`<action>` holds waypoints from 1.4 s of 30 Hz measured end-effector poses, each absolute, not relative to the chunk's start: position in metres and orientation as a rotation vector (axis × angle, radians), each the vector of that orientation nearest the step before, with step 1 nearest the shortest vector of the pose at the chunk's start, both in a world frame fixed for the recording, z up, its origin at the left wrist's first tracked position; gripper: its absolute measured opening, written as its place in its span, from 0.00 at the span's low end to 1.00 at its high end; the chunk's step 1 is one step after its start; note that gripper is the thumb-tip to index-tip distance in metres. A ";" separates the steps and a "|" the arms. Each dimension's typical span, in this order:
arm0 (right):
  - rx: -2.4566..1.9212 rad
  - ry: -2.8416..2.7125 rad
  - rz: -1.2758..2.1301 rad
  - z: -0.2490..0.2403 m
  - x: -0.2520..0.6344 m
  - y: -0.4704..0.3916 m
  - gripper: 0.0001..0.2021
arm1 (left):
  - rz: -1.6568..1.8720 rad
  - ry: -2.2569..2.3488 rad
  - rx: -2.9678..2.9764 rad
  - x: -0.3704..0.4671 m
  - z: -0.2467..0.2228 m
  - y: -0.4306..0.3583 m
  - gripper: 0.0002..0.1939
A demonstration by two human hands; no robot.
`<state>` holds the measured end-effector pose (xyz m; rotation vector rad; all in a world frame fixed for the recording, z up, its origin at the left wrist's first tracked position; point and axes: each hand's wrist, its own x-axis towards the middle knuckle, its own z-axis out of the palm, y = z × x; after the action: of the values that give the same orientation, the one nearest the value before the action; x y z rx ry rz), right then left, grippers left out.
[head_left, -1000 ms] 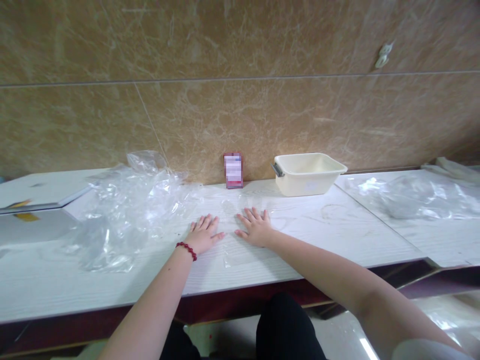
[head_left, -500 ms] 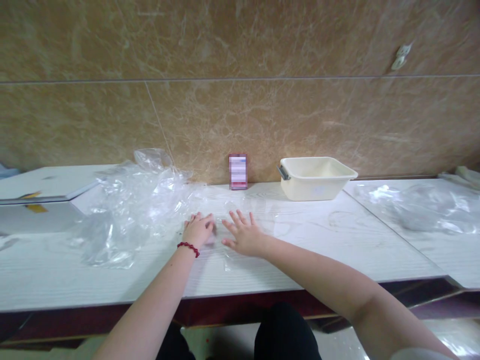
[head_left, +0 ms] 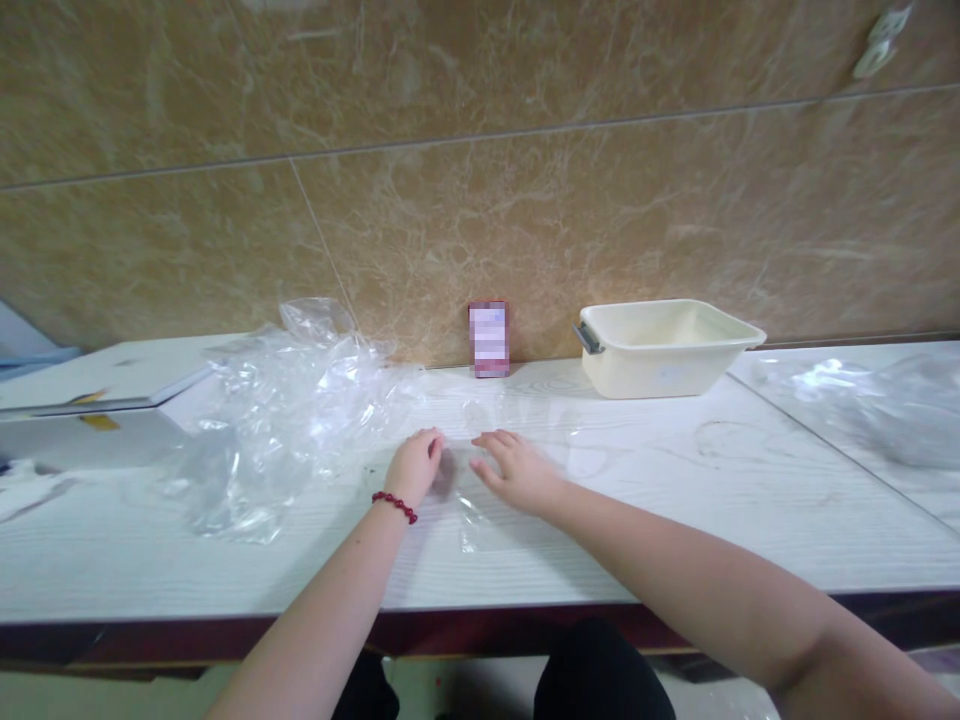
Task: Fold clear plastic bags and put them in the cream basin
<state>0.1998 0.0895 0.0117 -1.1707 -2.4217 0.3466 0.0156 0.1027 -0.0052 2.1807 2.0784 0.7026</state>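
A clear flat plastic bag (head_left: 491, 525) lies on the white wood-grain tabletop in front of me, its edges faint. My right hand (head_left: 521, 475) rests over it, palm down, thumb apart from the loosely stretched fingers. At the bag's left side is my left hand (head_left: 415, 466), with a red bead bracelet (head_left: 394, 505) on the wrist. Its fingers are bent and close together, with nothing visible in them; the fingertips are partly hidden. Beside it on the left spreads a crumpled heap of clear plastic bags (head_left: 289, 400).
A phone-like upright object (head_left: 489, 340) leans on the marbled wall. Right of it stands a cream plastic bin (head_left: 656, 370) with a grey handle. A white box (head_left: 97, 435) sits at far left, more clear plastic (head_left: 892, 400) at far right. The table's front edge (head_left: 510, 608) is near my legs.
Both hands have drawn their fingers in from a wider spread. The left hand stays by the bag's left side, the right over the bag. The camera view has tilted and shifted slightly.
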 end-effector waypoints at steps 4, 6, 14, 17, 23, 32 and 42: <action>-1.163 -2.255 0.318 0.009 0.205 0.109 0.15 | 0.900 2.034 2.034 0.016 -0.002 0.100 0.16; -1.153 -2.218 0.334 0.008 0.206 0.115 0.14 | 0.996 1.963 1.976 0.017 -0.001 0.099 0.16; -1.048 -2.167 0.511 0.010 0.205 0.112 0.14 | 1.149 1.680 1.708 0.027 0.002 0.095 0.20; -1.040 -2.159 0.545 0.009 0.206 0.114 0.15 | 1.185 1.599 1.634 0.031 0.002 0.094 0.24; -1.000 -2.169 0.624 0.007 0.206 0.116 0.20 | 1.216 1.461 1.573 0.042 -0.004 0.092 0.27; -0.904 -2.223 0.558 0.004 0.208 0.123 0.10 | 1.150 1.270 1.570 0.046 0.002 0.084 0.26; -0.786 -2.392 0.450 0.012 0.221 0.133 0.09 | 0.935 1.477 2.160 0.009 0.002 0.091 0.15</action>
<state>0.2210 0.1329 0.0115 -0.7865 -2.3923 0.4496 0.0088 0.0911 0.0024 2.1600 1.4766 0.9351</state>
